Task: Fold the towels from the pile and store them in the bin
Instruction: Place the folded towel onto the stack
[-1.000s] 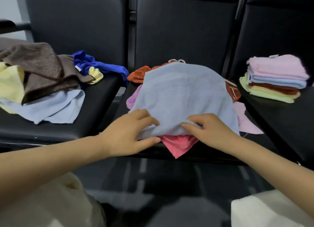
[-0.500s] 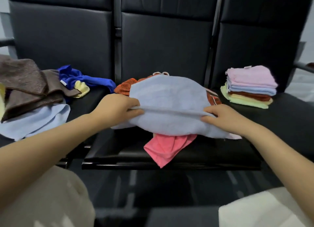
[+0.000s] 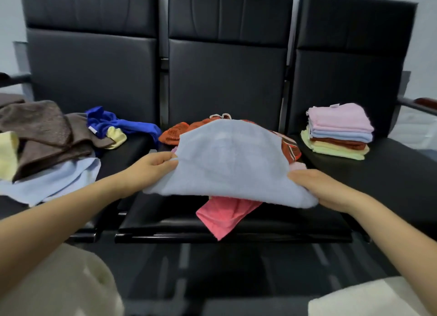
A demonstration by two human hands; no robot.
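Note:
A light blue towel [image 3: 227, 162] is stretched over the middle seat. My left hand [image 3: 151, 169] grips its left edge and my right hand [image 3: 316, 185] grips its right edge. Under it lie a pink towel [image 3: 227, 214] that hangs toward the seat's front edge and orange-red towels [image 3: 175, 132] at the back. A loose pile of brown, yellow, pale blue and royal blue towels [image 3: 47, 140] covers the left seat. A folded stack of towels [image 3: 338, 131], pink on top, sits on the right seat. No bin is in view.
Three black padded seats [image 3: 390, 173] stand in a row with tall backrests. An armrest [image 3: 421, 105] juts out at the far right. My knees in pale fabric [image 3: 59, 285] show at the bottom, with dark floor between them.
My hands slid apart from the towel's near middle to its left and right edges and lifted it off the seat. The view tilted up, so the backrests show more.

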